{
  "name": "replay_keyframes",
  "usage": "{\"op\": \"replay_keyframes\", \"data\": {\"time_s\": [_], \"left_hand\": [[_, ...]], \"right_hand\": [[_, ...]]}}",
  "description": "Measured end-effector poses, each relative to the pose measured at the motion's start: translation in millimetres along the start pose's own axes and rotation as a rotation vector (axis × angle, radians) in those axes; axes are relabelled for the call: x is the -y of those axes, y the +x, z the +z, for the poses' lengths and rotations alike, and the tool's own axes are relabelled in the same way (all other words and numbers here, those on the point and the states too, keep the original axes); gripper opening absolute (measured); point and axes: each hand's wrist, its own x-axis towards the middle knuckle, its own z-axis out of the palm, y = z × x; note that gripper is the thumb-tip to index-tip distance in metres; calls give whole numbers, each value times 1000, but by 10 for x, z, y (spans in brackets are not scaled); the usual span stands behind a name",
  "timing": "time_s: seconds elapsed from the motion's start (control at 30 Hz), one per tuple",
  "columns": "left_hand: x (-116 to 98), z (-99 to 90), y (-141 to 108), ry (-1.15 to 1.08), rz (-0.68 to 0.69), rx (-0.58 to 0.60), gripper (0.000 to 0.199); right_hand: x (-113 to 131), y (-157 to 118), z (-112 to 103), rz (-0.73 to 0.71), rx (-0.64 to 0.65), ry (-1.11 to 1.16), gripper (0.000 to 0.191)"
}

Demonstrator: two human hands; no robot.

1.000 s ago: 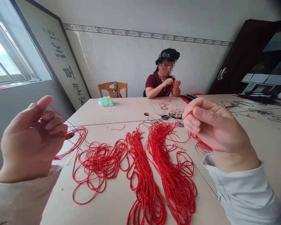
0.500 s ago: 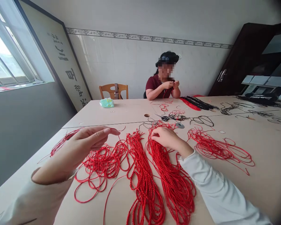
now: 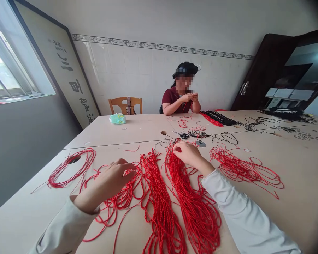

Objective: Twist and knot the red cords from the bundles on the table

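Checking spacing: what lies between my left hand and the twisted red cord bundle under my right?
Head view: loose red cord loops, then another twisted red cord bundle.

Cords point(image 3: 159, 187) — ridged; chair point(image 3: 135, 102) — smooth wood.

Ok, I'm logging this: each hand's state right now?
Left hand: loosely curled over red cords; grip unclear.
Right hand: curled at red bundle; grip unclear.

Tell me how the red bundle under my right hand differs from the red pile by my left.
The bundle runs long and narrow, while the pile sprawls in tangled loops. The bundle's cords look twisted like rope; the pile's look smooth. Both are red and lie on the table.
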Motion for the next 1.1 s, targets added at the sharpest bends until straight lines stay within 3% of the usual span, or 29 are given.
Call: {"op": "replay_keyframes", "data": {"time_s": [0.17, 0.4, 0.57, 0.7, 0.9, 0.97, 1.0, 1.1], "left_hand": [[-56, 50, 24, -44, -8, 69, 34], [-43, 85, 49, -59, 42, -54, 32], [-83, 47, 53, -81, 78, -88, 28], [-121, 22, 44, -128, 44, -88, 28], [-252, 9, 12, -261, -11, 15, 35], [-370, 54, -3, -366, -21, 61, 38], [-446, 88, -10, -447, -16, 81, 39], [-709, 194, -40, -768, 10, 183, 39]], "right_hand": [[51, -58, -119, -3, -56, 23, 26], [534, -262, 322, -118, 193, 96, 16], [541, -277, 462, -71, 219, 143, 10], [370, -176, 314, -50, 191, 235, 11], [209, -97, -142, -83, 63, 498, 21], [272, -165, -307, -99, 5, 692, 27], [328, -218, -383, -110, -12, 911, 26], [529, -401, -563, -166, 71, 1374, 22]]}}
